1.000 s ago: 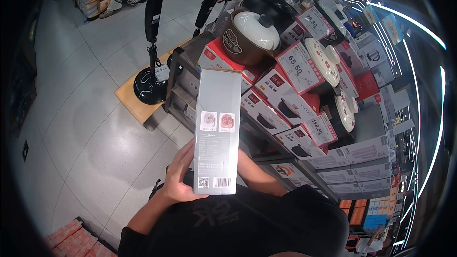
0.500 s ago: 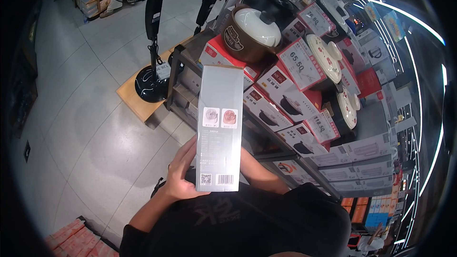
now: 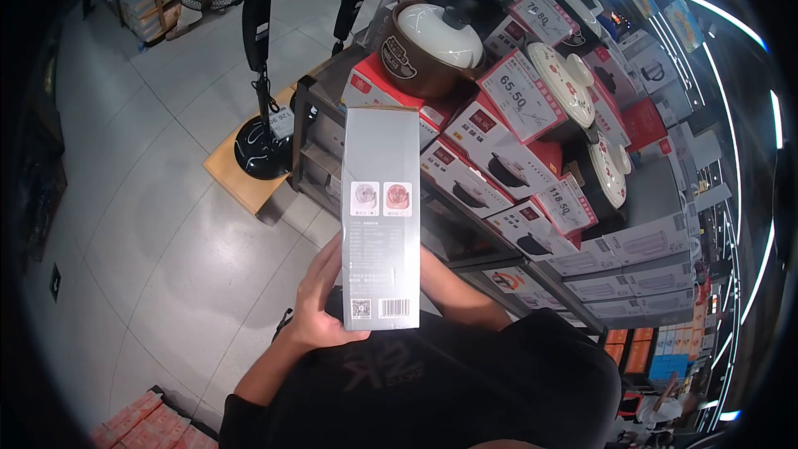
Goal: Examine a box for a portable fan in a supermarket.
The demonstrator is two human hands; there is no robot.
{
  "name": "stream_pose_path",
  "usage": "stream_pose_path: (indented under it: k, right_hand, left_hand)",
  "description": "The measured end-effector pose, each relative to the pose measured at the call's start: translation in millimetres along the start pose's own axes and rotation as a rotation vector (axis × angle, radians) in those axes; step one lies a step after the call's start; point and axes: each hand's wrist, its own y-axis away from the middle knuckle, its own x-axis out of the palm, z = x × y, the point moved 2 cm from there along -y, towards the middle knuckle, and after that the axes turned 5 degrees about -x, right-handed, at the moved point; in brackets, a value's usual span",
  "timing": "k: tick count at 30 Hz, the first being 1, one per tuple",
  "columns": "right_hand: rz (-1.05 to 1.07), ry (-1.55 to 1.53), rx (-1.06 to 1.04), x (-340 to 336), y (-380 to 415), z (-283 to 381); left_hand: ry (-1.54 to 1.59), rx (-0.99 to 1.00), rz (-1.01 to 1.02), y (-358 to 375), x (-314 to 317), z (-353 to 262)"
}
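Head view: I look down and see a tall grey box in front of a black shirt.
Box place: Right in the middle, so I make it the centre of my clock.
Box side: Two little fan pictures, lots of tiny words, a square code and a bar code near 6 o'clock.
Left grip: At 8 o'clock, bent against the side of the box and closed on it, with the thumb by the bottom edge.
Right grip: Hidden behind the box, so I cannot tell how far open it is or what it has. Its arm shows between 4 and 5 o'clock.
Fan base: Black and round, at 10 o'clock, on a wooden stand.
Brown pot: Near 1 o'clock, with a white lid.
Price card: It says 65.50, between 1 and 2 o'clock.
Pink packs: Between 7 and 8 o'clock.
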Motion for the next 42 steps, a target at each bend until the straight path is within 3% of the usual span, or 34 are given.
stream_pose_path:
  k: [8, 13, 22, 29, 31, 32, 35, 37, 42]
  right_hand:
    - [-0.084, 0.021, 0.020, -4, 3, -4]
    - [0.008, -0.011, 0.026, -4, 2, -3]
    - [-0.065, 0.033, -0.011, 1, 7, 0]
    - [0.009, 0.063, -0.054, -19, -2, -4]
    - [0.680, -0.812, 0.237, -52, -22, -18]
    - [0.680, -0.812, 0.237, -54, -22, -19]
    - [0.660, -0.811, 0.224, -32, -10, -10]
    - [-0.007, 0.017, -0.056, -3, 8, 6]
    - [-0.061, 0.003, -0.025, 9, 15, 12]
  left_hand:
    - [-0.005, 0.062, -0.026, 2, 4, 3]
    - [-0.014, 0.076, -0.027, 0, 3, -1]
    - [-0.025, 0.029, -0.012, -4, 5, -8]
    - [-0.017, 0.042, -0.025, -6, 9, -5]
    - [-0.019, 0.031, -0.020, -8, 9, -6]
    - [-0.021, 0.019, -0.016, -8, 9, -6]
    - [-0.017, -0.007, -0.040, -9, 11, -6]
    - [-0.031, 0.005, -0.045, -10, 11, -5]
    - [0.000, 0.011, -0.080, -14, 13, -7]
